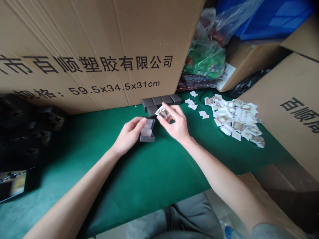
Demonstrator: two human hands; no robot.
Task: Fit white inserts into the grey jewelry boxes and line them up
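My left hand (130, 133) is closed around a small dark grey box (147, 138), its thumb on the near side. Pale paper-like lining (146, 127) shows inside that box. Just to the right, my right hand (175, 123) pinches a small white insert (163, 112) with a grey-beige middle between thumb and fingers. The insert is held tilted, a little above and apart from the box. Behind both hands, several closed dark grey boxes (157, 101) stand in a group against the carton.
On the green table (149, 186), a heap of white inserts (236, 118) lies at the right, with loose paper pieces (191, 104) beside it. A large carton (99, 39) walls off the back. Dark stacked items (17, 139) stand left; plastic bags (206, 56) sit back right.
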